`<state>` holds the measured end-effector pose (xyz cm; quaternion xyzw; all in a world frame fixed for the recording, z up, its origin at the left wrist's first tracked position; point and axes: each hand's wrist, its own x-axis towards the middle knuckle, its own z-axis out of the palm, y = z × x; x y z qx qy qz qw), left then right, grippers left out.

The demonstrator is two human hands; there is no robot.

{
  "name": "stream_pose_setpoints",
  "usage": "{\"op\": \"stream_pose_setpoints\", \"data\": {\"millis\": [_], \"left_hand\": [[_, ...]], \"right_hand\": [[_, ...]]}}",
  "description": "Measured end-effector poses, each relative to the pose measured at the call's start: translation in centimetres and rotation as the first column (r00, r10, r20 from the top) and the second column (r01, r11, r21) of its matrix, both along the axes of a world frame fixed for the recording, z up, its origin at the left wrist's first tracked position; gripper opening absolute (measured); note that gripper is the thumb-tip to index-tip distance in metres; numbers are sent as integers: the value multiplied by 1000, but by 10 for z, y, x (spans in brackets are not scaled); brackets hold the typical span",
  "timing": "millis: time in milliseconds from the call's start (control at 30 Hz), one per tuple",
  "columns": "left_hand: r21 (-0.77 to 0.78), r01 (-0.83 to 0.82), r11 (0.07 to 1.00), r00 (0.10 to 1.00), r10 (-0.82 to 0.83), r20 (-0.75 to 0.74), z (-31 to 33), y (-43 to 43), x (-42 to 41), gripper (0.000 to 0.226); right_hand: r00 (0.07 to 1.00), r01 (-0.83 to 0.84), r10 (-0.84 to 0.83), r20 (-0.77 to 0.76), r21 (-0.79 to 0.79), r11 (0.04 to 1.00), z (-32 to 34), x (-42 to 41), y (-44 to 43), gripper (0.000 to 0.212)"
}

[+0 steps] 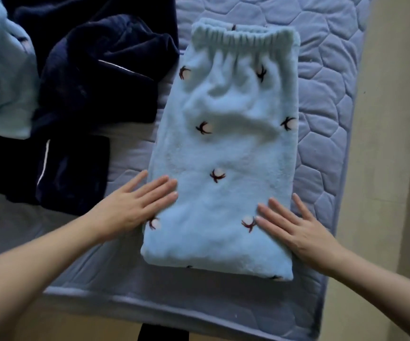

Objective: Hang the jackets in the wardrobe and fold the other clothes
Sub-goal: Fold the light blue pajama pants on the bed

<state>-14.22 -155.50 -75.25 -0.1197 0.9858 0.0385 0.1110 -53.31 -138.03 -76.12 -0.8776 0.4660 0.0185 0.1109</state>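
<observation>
Pressing pants (223,156): left hand (135,207), right hand (302,230)

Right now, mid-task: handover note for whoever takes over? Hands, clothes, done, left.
Left hand: open, fingers flat on the left edge of the light blue fleece trousers.
Right hand: open, flat on their right side.
Done: trousers lie folded on the bed, waistband at the far end.
To do: navy clothes heaped unfolded beside them; second light blue piece at far left. Wardrobe not in view.
</observation>
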Motion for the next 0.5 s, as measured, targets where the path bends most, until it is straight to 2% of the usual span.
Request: {"op": "stream_pose_setpoints", "data": {"millis": [133, 267, 400, 500], "left_hand": [[10, 172, 985, 983, -171, -63, -4, 14, -6, 58], [-12, 244, 970, 965, -244, -92, -14, 11, -22, 67], [41, 155, 987, 980, -149, -131, -18, 12, -18, 61], [90, 92, 992, 988, -80, -132, -18, 14, -18, 73]], "right_hand": [[994, -101, 100, -33, -28, 995, -8, 5, -7, 55], [979, -203, 202, -19, -90, 975, -23, 9, -23, 50], [969, -245, 245, -20, -91, 965, -25, -2, -22, 50], [977, -213, 214, 8, -66, 975, -23, 4, -30, 51]]}}
